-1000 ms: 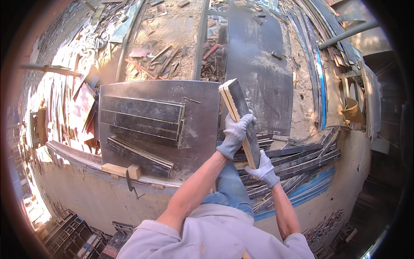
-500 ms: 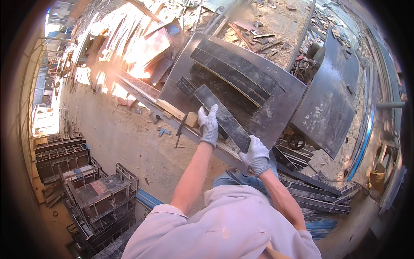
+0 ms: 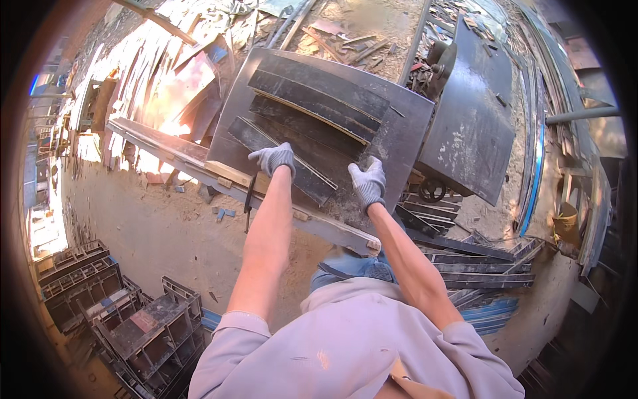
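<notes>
On a dark flat table (image 3: 407,126) lie several long black boards, dusty with pale edges. The far boards (image 3: 312,93) lie roughly parallel in the middle of the table. Nearest me is a black board (image 3: 310,178), lying slantwise near the front edge. My left hand (image 3: 274,159), in a grey-white glove, is over this near board with its fingers stretched out to the left. My right hand (image 3: 369,181), gloved too, is above the table beyond the board's right end. Its thumb and fingers are apart, with nothing seen between them.
A clamp (image 3: 250,203) and a wooden strip (image 3: 227,174) sit along the table's front edge. To the right stands a second dark machine table (image 3: 468,133) with a handwheel (image 3: 432,189) beside it. Dark box-like frames (image 3: 149,332) are stacked at lower left. Scrap wood (image 3: 179,86) piles up beyond.
The black board that both hands held tilted now lies on the table. My right hand has come off its end and moved farther in over the table. The view has shifted right.
</notes>
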{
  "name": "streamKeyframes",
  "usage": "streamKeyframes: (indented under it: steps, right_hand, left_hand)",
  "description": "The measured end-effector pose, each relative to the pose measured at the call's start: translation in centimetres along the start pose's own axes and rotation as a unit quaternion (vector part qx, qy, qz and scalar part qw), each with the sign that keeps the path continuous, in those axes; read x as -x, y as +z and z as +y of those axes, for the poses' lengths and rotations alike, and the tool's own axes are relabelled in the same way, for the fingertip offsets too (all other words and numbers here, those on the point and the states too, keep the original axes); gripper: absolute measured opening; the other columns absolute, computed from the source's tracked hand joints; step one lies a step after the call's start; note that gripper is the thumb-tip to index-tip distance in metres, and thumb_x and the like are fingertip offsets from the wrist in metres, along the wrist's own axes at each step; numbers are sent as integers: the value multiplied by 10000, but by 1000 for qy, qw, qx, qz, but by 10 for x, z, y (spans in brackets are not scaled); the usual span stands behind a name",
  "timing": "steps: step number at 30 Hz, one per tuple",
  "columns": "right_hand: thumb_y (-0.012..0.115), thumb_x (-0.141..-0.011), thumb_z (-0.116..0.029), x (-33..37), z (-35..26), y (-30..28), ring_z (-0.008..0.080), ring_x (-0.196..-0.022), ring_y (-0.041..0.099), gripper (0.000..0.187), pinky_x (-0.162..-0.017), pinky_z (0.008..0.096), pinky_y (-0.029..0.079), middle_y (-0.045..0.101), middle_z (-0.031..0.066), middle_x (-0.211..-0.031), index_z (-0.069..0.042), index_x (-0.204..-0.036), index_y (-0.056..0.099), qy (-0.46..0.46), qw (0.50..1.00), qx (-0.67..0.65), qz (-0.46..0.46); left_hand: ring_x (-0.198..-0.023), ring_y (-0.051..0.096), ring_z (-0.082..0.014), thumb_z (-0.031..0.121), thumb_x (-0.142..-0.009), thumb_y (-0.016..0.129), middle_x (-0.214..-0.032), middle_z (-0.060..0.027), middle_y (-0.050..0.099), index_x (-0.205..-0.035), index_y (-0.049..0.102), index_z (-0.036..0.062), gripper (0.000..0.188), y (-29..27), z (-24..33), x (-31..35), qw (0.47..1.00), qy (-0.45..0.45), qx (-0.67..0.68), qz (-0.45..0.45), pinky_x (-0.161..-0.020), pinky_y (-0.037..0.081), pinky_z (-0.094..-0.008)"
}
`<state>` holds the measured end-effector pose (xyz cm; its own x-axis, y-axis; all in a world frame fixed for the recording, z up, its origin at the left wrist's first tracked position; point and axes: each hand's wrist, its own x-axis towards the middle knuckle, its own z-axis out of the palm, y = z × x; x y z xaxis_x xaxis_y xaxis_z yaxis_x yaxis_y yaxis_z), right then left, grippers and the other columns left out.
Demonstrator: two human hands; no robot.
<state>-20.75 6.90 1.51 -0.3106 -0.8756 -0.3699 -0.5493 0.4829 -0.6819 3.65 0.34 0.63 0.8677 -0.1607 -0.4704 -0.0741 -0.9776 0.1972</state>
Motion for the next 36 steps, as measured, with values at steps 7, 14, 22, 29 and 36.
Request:
streamKeyframes:
  steps: [7,14,22,29,36]
  right_hand:
    - [876,-815,-148,-19,22,20,282,-1177,722,653,-1015,373,570,742,217,-1280,53,-1377,611,62,973,-218,-49]
    - [849,-794,-151,-20,24,29,287,-1120,738,621,-969,384,587,758,205,-1228,41,-1338,616,60,966,-249,-42]
    - [883,-796,-205,-23,4,2,270,-1110,746,648,-978,375,594,770,189,-1201,39,-1340,631,66,969,-200,-127]
    - [869,-811,-414,10,-4,-63,334,-1275,653,748,-1108,437,509,667,230,-1378,-4,-1382,611,-134,991,3,-21]
    - [886,-642,-677,58,-6,-153,449,-1302,601,1337,-1135,457,483,580,322,-1435,69,-1597,320,-178,924,149,-305]
  left_hand:
    - [-1263,650,-432,383,-770,903,-1452,-355,497,-1592,18,-133,1313,-5,-3,-6,999,14,38,12,-1042,565,-479]
    - [-1490,395,-448,445,-892,835,-1599,-320,357,-1623,226,-47,1071,-6,-27,50,904,362,116,196,-1199,407,-527]
    - [-1351,578,-398,241,-948,793,-1480,-287,530,-1484,473,-75,699,69,-6,-5,892,358,14,-276,-1071,549,-495]
    - [-695,699,-243,203,-828,854,-888,-168,717,-1167,616,-43,482,27,16,89,913,77,317,-244,-658,570,-361]
    - [-906,651,-198,80,-883,838,-1077,-112,707,-1189,579,-9,411,-22,-98,227,867,286,359,-193,-844,541,-347]
